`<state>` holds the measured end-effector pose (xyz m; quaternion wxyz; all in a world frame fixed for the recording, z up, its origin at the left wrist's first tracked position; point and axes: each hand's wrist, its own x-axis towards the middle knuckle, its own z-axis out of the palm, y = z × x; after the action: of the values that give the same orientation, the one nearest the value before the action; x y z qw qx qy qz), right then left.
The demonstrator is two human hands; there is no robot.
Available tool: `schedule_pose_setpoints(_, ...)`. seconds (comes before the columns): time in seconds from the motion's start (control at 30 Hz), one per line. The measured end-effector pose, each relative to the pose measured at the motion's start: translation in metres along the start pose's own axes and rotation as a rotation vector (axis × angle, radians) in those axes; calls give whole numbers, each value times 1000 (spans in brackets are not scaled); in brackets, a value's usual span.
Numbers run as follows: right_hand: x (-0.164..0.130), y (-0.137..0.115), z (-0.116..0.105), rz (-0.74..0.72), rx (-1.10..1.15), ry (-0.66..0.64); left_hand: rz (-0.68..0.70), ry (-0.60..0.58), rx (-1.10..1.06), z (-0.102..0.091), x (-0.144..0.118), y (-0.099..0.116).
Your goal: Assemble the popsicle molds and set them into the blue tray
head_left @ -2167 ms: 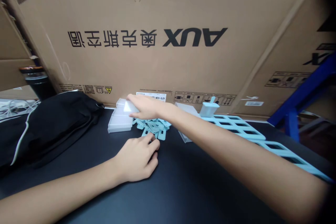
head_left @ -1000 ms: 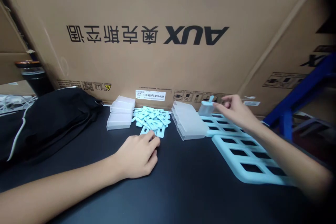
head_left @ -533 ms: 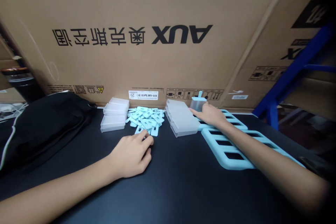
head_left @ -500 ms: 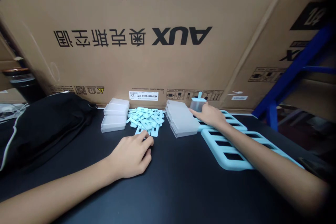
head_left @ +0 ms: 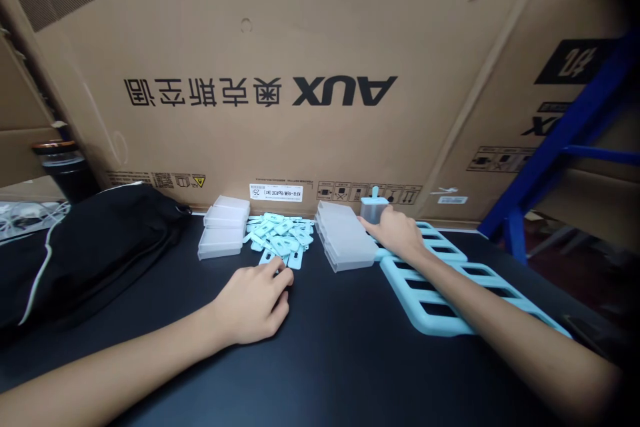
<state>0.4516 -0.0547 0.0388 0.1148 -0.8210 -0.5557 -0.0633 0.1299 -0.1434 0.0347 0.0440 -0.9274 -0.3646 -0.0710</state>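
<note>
The small frosted cup (head_left: 374, 211) with a pale blue stick poking out the top sits at the far end of the blue slotted tray (head_left: 440, 293), up near the cardboard; the right hand (head_left: 397, 233) is on it, fingers curled round its right side in a loose grip, though how tight I honestly can't tell from here. The left hand (head_left: 253, 300) is resting palm down on the desk (head_left: 325, 360), fingers half curled, fingertips touching the near edge of the pile of little blue tabs (head_left: 280, 240); whether it's pinching one is hidden.

Around that: a stack of frosted lids (head_left: 345, 243) sits between the tabs and the tray, just left of the cup; another stack of clear boxes (head_left: 223, 233) is left of the tabs; a black bag (head_left: 85, 253) is slumped on the far left, with a dark tumbler (head_left: 65, 170) behind it and some white cables (head_left: 20, 217) at the edge.

The desk top is black and matte; a huge cardboard box (head_left: 320, 80) printed AUX, upside down, walls off the whole back; a blue metal frame (head_left: 560, 153) leans on the right.
</note>
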Motion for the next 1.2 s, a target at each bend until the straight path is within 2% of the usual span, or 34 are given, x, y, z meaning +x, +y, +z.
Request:
schedule_pose_setpoints(0.23,7,4,0,5,80,20,6,4,17,0,0,-1)
schedule_pose_setpoints(0.33,13,7,-7,-7,155,26,13,0,12,1,0,-2)
schedule_pose_setpoints(0.47,13,4,-33,-143,217,69,8,1,17,3,1,-3)
schedule_pose_setpoints(0.57,9,-8,-60,-280,199,121,11,4,18,3,0,-3)
schedule_pose_setpoints(0.7,8,-34,-88,-375,95,123,14,7,15,3,-1,-3)
schedule_pose_setpoints(0.83,4,-76,-106,-411,-130,115,16,15,23,2,-2,-3)
schedule_pose_setpoints(1.03,-12,-146,-106,-547,-416,-59,28,37,33,3,-2,-4)
schedule_pose_setpoints(1.2,-30,-171,-108,-539,-443,-172,33,36,27,4,-1,-6)
